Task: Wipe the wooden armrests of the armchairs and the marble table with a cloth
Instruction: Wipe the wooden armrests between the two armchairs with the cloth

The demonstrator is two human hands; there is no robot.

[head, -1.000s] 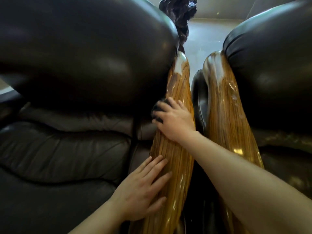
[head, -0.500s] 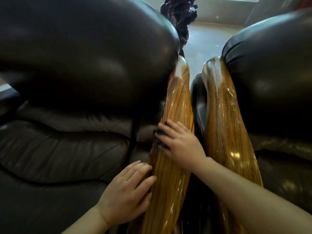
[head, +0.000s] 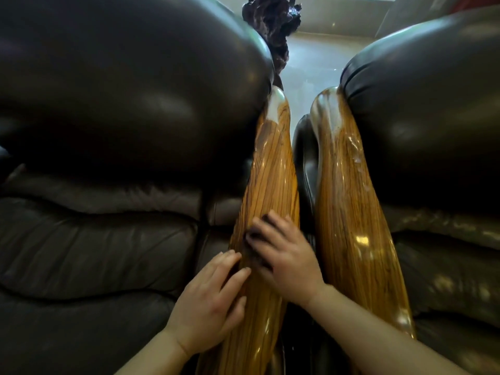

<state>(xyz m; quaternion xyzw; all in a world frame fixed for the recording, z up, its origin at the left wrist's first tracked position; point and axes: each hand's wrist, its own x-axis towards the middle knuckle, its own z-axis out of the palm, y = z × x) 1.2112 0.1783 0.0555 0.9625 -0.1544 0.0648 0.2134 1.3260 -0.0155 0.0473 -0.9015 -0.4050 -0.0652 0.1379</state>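
Note:
Two glossy striped wooden armrests run side by side between two dark leather armchairs. My right hand (head: 286, 255) presses a small dark cloth (head: 251, 249) onto the left armrest (head: 270, 169), about halfway along it; most of the cloth is hidden under my fingers. My left hand (head: 213, 301) lies flat with fingers apart on the near left side of the same armrest, just below the cloth. The right armrest (head: 349, 212) is untouched and shows wet streaks near its far end. No marble table is in view.
The left armchair's back (head: 130, 85) and seat cushion (head: 89, 255) fill the left side. The right armchair's back (head: 430, 109) fills the right. A dark carved wooden piece (head: 273, 25) stands beyond the armrests on a pale floor (head: 313, 66). A narrow dark gap separates the chairs.
My right hand has slid the cloth down the left armrest towards me. My left hand has shifted back along the armrest's near side, and the two hands are now close together.

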